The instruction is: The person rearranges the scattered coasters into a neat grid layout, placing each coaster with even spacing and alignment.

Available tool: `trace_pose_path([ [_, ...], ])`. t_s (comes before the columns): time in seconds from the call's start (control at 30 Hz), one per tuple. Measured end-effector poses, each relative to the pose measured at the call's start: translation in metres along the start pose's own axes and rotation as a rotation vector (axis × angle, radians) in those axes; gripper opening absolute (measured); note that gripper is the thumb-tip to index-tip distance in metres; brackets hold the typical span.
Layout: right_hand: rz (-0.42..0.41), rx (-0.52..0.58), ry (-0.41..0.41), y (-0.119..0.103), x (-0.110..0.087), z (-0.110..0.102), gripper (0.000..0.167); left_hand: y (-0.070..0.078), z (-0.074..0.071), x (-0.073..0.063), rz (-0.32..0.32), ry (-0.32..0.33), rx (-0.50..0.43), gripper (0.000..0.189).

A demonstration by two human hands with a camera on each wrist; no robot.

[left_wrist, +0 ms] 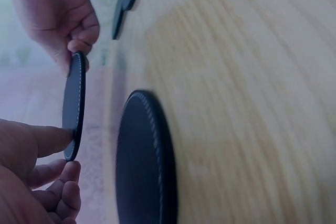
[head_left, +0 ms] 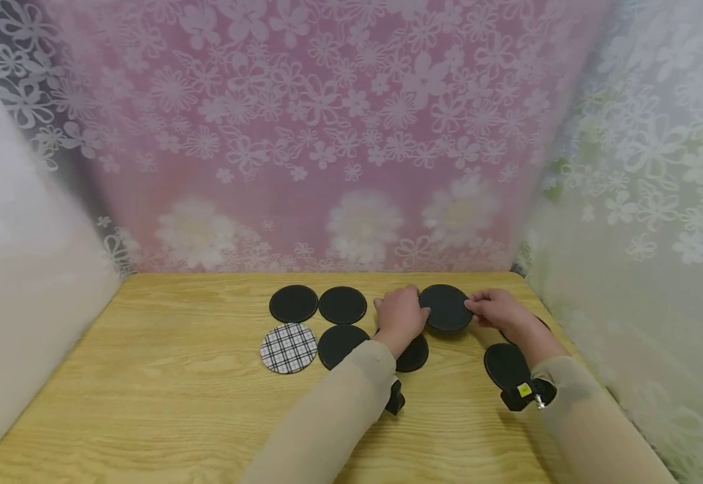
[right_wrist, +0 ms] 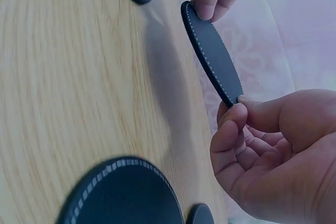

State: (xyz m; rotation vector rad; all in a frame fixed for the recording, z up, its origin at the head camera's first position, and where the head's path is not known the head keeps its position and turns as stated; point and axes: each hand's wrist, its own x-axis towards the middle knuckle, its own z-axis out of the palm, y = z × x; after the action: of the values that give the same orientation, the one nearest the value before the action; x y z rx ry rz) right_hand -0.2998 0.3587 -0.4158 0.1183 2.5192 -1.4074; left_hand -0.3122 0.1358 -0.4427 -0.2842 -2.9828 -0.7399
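Note:
A round black coaster (head_left: 446,307) with pale edge stitching is held up off the table between both hands. My left hand (head_left: 401,312) pinches its left edge, with the thumb against the face and fingers behind. At the opposite edge, my right hand (head_left: 497,310) grips it between thumb and curled fingers; the right wrist view shows this pinch on the coaster (right_wrist: 212,51) closely. Under the left wrist lies another black coaster (head_left: 413,354), partly covered by the hand. The right forearm overlaps a black coaster (head_left: 505,363) on the table.
To the left on the wooden table (head_left: 146,376) lie a plaid coaster (head_left: 288,348) and several black ones, such as the back-left coaster (head_left: 294,304). One more coaster (head_left: 543,323) peeks out behind the right wrist. Floral curtains (head_left: 351,134) stand behind and at both sides.

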Motion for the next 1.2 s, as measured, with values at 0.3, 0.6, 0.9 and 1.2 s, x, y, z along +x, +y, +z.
trace_pose_path([
  [0.3, -0.045, 0.084, -0.02, -0.016, 0.004, 0.019, 0.041, -0.025, -0.026, -0.008, 0.013, 0.05, -0.083, 0.035],
  [0.6, -0.076, 0.103, -0.011, -0.028, 0.013, 0.04, 0.043, -0.052, -0.032, -0.009, 0.021, 0.083, -0.116, 0.033],
  [0.9, -0.079, 0.117, 0.007, -0.033, 0.028, 0.058, 0.041, -0.069, -0.038, -0.005, -0.024, 0.078, -0.097, 0.036],
  [1.2, -0.049, 0.117, 0.032, -0.036, 0.038, 0.075, 0.037, -0.083, -0.033, 0.0, -0.06, 0.064, -0.094, 0.035],
])
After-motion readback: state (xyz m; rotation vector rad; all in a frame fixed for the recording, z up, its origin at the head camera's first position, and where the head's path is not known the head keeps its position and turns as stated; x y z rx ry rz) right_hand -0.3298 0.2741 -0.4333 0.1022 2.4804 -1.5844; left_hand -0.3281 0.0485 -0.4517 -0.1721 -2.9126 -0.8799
